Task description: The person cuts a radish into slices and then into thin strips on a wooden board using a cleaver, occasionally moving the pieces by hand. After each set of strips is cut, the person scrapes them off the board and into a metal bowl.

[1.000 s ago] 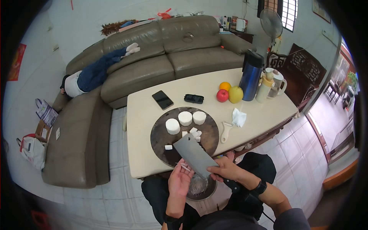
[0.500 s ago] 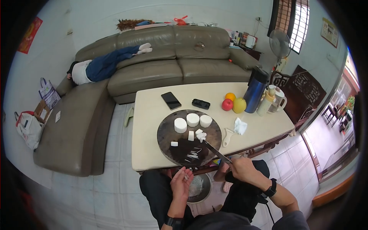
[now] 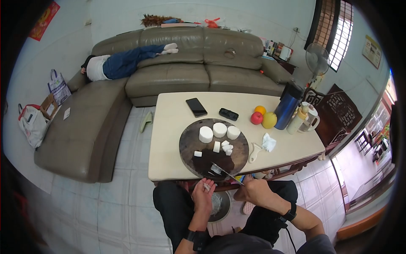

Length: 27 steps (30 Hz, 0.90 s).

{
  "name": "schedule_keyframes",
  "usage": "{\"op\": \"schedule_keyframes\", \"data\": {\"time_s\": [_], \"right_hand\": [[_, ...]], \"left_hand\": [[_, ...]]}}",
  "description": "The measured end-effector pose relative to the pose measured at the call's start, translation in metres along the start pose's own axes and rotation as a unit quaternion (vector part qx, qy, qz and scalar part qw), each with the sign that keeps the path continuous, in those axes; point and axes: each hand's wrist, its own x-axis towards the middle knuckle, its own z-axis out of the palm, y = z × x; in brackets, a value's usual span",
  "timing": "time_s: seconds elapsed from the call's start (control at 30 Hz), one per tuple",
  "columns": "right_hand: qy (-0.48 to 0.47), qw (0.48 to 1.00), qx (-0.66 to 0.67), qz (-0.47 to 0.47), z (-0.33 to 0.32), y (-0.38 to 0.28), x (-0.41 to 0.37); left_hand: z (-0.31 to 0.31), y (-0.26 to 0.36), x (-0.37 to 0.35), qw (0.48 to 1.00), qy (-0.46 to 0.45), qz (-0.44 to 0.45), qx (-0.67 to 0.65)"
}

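Note:
A round dark chopping board (image 3: 190,142) lies on the table. Three thick round white vegetable pieces (image 3: 219,129) stand at its far side, with smaller cut chunks (image 3: 227,148) and a small block (image 3: 198,154) nearer. My right hand (image 3: 259,192) is wrapped round the handle of a kitchen knife (image 3: 228,174); the blade's tip end touches thin white shreds (image 3: 216,169) by the board's near edge. Just off that edge my left hand (image 3: 203,195) is palm up, fingers curled round small white vegetable strips (image 3: 207,186). Below it, partly hidden, a metal basin (image 3: 220,207) holds whitish shreds.
On the table (image 3: 169,165) are a phone (image 3: 196,107), a black case (image 3: 229,114), fruit (image 3: 269,120), a blue flask (image 3: 288,108), a peeler (image 3: 254,153) and crumpled tissue (image 3: 268,142). A person (image 3: 122,66) lies on the sofa (image 3: 167,84) behind.
The knife has moved from beside the chunks down and left to the shreds near the board's front edge. My left hand stays beside the board; the view has shifted slightly.

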Motion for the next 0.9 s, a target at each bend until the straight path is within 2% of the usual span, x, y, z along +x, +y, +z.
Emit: {"op": "schedule_keyframes", "data": {"time_s": [0.1, 0.3, 0.4, 0.53, 0.6, 0.63, 0.7, 0.73, 0.8, 0.9], "right_hand": [[-0.046, 0.998, 0.040, 0.008, -0.007, -0.011, -0.005], [-0.078, 0.992, 0.091, -0.024, -0.010, -0.023, -0.020], [-0.093, 0.990, 0.110, 0.003, -0.009, -0.027, -0.029], [-0.053, 0.981, 0.185, 0.009, -0.001, -0.017, -0.042], [-0.150, 0.895, 0.391, 0.151, -0.012, -0.017, -0.049], [-0.151, 0.894, 0.393, 0.154, -0.012, -0.016, -0.051], [-0.175, 0.824, 0.494, 0.214, -0.012, -0.013, -0.058], [-0.172, 0.822, 0.498, 0.218, -0.012, -0.011, -0.061], [-0.155, 0.783, 0.560, 0.223, -0.012, -0.007, -0.068], [-0.127, 0.774, 0.567, 0.251, -0.019, 0.008, -0.083]], "left_hand": [[-0.002, -0.002, 0.002, 1.000, -0.011, 0.001, -0.023], [-0.004, -0.004, 0.004, 0.998, -0.028, 0.007, -0.058], [-0.006, -0.002, 0.005, 0.996, -0.068, -0.012, -0.062], [-0.012, -0.001, 0.003, 0.996, -0.073, -0.010, -0.059], [-0.013, 0.001, 0.000, 0.996, -0.067, -0.017, -0.064], [-0.010, 0.003, -0.004, 0.996, -0.068, -0.018, -0.060], [-0.011, 0.002, -0.006, 0.996, -0.070, -0.024, -0.049], [-0.014, 0.000, -0.005, 0.996, -0.076, -0.024, -0.034], [-0.020, -0.003, -0.003, 0.996, -0.079, -0.029, -0.012], [-0.037, -0.014, -0.003, 0.996, -0.076, -0.054, 0.009]]}}
